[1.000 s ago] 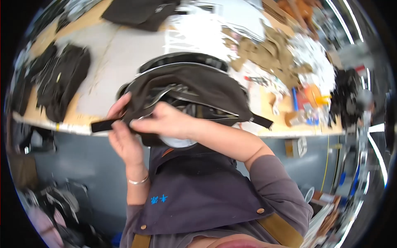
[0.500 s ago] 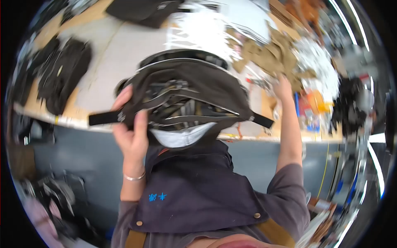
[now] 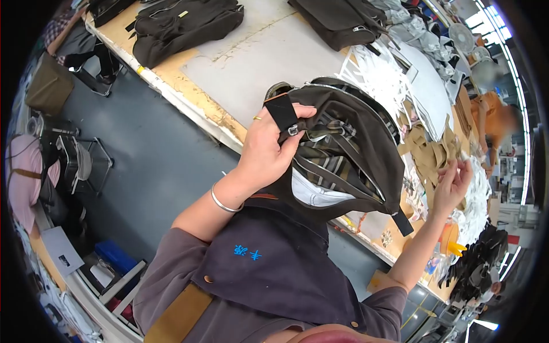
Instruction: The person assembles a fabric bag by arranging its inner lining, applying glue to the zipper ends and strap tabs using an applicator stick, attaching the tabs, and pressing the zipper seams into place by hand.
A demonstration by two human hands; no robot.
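My left hand (image 3: 269,143) is closed on the end of a dark waist bag (image 3: 374,146), by a short black webbing strap (image 3: 281,112) and a small metal zip pull. The bag's zipped mouth hangs open toward me, showing a plaid lining (image 3: 327,153) and a white panel (image 3: 316,188) along its lower edge. A second black strap end (image 3: 402,224) sticks out at the bag's other end. Off to the right, my right hand (image 3: 452,186) is held near a pile of tan fabric scraps (image 3: 429,157), its fingers loosely bent and apart, with nothing visible in them.
Dark bags (image 3: 186,28) lie on the table (image 3: 246,60) at the far left, another dark bag (image 3: 337,23) at the back. White strips (image 3: 380,74) and an orange-yellow container (image 3: 450,240) are on the right. A person in orange (image 3: 494,117) is beyond the table.
My view has turned, so the table now slants. The bag is tilted with its right end lower. My right hand has lifted from among the items beside the tan scraps.
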